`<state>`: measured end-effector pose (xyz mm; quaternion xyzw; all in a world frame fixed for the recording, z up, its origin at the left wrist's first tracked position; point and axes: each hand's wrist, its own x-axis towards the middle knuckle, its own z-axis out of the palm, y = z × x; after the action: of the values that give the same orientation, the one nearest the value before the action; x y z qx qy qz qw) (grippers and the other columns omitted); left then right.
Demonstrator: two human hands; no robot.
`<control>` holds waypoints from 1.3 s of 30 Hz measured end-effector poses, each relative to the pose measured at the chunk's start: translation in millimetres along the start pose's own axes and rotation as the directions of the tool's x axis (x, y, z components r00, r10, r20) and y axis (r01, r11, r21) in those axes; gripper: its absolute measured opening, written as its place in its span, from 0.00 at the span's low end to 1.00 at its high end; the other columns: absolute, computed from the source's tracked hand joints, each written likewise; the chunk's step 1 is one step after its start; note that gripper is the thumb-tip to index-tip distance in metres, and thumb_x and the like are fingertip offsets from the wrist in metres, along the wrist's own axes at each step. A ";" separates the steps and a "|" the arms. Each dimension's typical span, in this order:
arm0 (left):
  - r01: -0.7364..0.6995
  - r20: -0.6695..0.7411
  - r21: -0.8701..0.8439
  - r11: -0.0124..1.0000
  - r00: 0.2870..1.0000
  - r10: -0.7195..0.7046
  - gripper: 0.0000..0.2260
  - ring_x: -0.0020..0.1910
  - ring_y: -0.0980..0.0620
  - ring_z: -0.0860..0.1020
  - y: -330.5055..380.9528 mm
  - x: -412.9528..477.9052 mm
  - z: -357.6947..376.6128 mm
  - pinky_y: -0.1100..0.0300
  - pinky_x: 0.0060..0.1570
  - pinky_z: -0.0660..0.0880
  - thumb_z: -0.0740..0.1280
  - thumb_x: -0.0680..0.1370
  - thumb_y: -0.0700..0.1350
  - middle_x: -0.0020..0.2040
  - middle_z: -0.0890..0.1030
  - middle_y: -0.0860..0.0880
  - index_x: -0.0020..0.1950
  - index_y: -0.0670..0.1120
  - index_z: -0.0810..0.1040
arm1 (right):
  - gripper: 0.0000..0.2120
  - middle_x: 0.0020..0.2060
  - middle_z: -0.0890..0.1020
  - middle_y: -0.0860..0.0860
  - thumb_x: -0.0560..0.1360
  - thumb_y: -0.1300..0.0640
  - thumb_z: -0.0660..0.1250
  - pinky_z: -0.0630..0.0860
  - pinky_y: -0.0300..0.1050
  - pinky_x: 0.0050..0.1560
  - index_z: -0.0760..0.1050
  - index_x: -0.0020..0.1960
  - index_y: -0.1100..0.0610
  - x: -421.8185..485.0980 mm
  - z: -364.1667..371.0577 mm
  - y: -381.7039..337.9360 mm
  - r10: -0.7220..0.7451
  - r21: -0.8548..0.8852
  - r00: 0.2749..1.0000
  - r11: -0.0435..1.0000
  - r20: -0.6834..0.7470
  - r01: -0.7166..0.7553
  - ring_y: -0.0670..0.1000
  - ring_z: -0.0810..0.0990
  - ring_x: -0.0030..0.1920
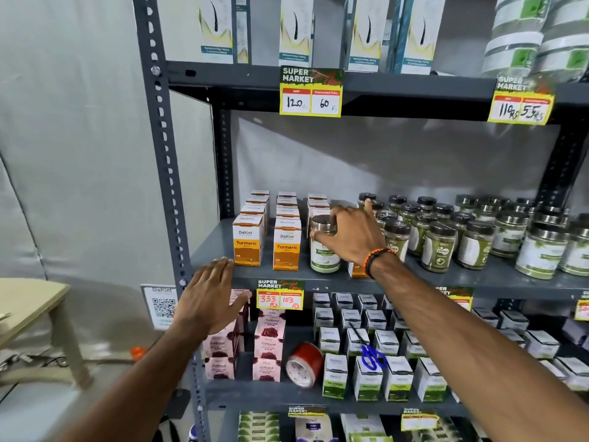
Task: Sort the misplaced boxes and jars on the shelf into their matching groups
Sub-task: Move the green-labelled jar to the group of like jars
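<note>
A green-labelled jar with a silver lid stands on the middle shelf among the orange Turmeric boxes. My right hand is closed around the jar's lid and upper part. To the right stand several matching green-labelled jars in rows. An orange box lies partly hidden under my right wrist. My left hand, fingers spread, hovers at the shelf's front edge and holds nothing.
The shelf below holds pink Gulkand boxes, a red tape roll, blue-handled scissors on white-and-green boxes. Price tags hang on the shelf edges. Tall white boxes fill the top shelf. A wooden stool stands at left.
</note>
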<state>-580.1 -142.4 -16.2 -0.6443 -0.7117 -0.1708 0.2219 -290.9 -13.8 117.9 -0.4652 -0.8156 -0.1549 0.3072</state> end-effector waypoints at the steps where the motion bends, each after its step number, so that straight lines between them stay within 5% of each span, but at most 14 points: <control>1: -0.012 0.002 0.005 1.000 1.000 0.012 0.41 0.78 0.42 0.63 -0.4 -1.5 -2.4 0.46 0.77 0.57 0.53 0.78 0.71 0.79 0.66 0.41 0.80 0.42 0.60 | 0.32 0.49 0.85 0.49 0.74 0.26 0.61 0.54 0.63 0.77 0.79 0.56 0.54 -1.1 -1.4 0.3 -0.005 0.011 1.000 1.000 -0.017 0.006 0.52 0.84 0.52; 7: -0.013 0.016 0.022 1.000 1.000 0.013 0.37 0.71 0.41 0.72 -1.2 -19.9 -24.1 0.42 0.72 0.68 0.56 0.78 0.70 0.73 0.74 0.42 0.76 0.43 0.67 | 0.32 0.48 0.81 0.46 0.74 0.27 0.63 0.60 0.56 0.75 0.77 0.60 0.53 -22.5 -22.8 6.7 0.036 0.268 0.986 0.963 -0.165 0.010 0.47 0.78 0.48; 9: 0.017 -0.015 0.000 1.000 1.000 -0.017 0.34 0.66 0.40 0.77 6.3 -27.8 -34.4 0.40 0.67 0.73 0.56 0.78 0.69 0.67 0.78 0.42 0.71 0.44 0.70 | 0.27 0.46 0.80 0.44 0.72 0.29 0.67 0.72 0.47 0.60 0.76 0.56 0.51 -38.1 -33.4 16.1 0.079 0.362 0.977 0.932 -0.199 -0.002 0.47 0.77 0.46; 12: 0.015 -0.069 -0.046 0.999 0.997 -0.018 0.28 0.58 0.39 0.80 39.6 -34.7 -52.4 0.38 0.56 0.79 0.58 0.78 0.67 0.60 0.81 0.43 0.66 0.47 0.70 | 0.26 0.46 0.79 0.42 0.70 0.30 0.70 0.71 0.36 0.43 0.76 0.55 0.50 -66.7 -53.9 43.1 0.133 0.453 0.974 0.891 -0.185 -0.035 0.42 0.77 0.45; 16: -0.074 -0.069 -0.121 0.990 0.995 0.066 0.25 0.53 0.38 0.82 117.1 -24.5 -67.9 0.41 0.43 0.80 0.61 0.79 0.65 0.59 0.79 0.44 0.67 0.50 0.68 | 0.25 0.48 0.81 0.45 0.69 0.35 0.75 0.77 0.41 0.47 0.77 0.57 0.51 -108.3 -79.1 102.6 0.191 0.510 0.967 0.856 -0.170 -0.079 0.47 0.81 0.48; 22: -0.266 -0.108 -0.169 0.949 0.962 0.251 0.24 0.55 0.42 0.80 283.9 8.2 -72.9 0.45 0.40 0.78 0.56 0.79 0.67 0.60 0.79 0.49 0.65 0.51 0.70 | 0.24 0.48 0.83 0.45 0.69 0.41 0.78 0.79 0.48 0.53 0.80 0.58 0.53 -164.8 -120.4 235.1 0.279 0.499 0.939 0.854 -0.200 -0.147 0.48 0.82 0.49; 31: -0.293 -0.055 -0.199 0.935 0.956 0.288 0.30 0.63 0.41 0.74 531.8 68.9 -52.4 0.42 0.49 0.77 0.53 0.78 0.68 0.62 0.75 0.45 0.68 0.46 0.69 | 0.27 0.51 0.84 0.47 0.67 0.38 0.77 0.79 0.46 0.54 0.80 0.61 0.50 -222.5 -179.8 465.7 0.377 0.436 0.910 0.857 -0.171 -0.274 0.48 0.82 0.50; 39: -0.216 0.095 -0.218 0.952 0.966 0.241 0.38 0.74 0.40 0.66 614.3 108.2 -7.2 0.44 0.71 0.67 0.54 0.79 0.69 0.76 0.67 0.41 0.77 0.41 0.62 | 0.35 0.57 0.84 0.51 0.68 0.44 0.80 0.77 0.51 0.64 0.76 0.70 0.58 -209.1 -185.5 574.0 0.474 0.420 0.869 0.823 -0.140 -0.381 0.52 0.82 0.58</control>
<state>22.8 13.2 21.5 -0.7511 -0.6227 -0.1775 0.1289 344.7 45.5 105.5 -0.5467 -0.6607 0.0244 0.5138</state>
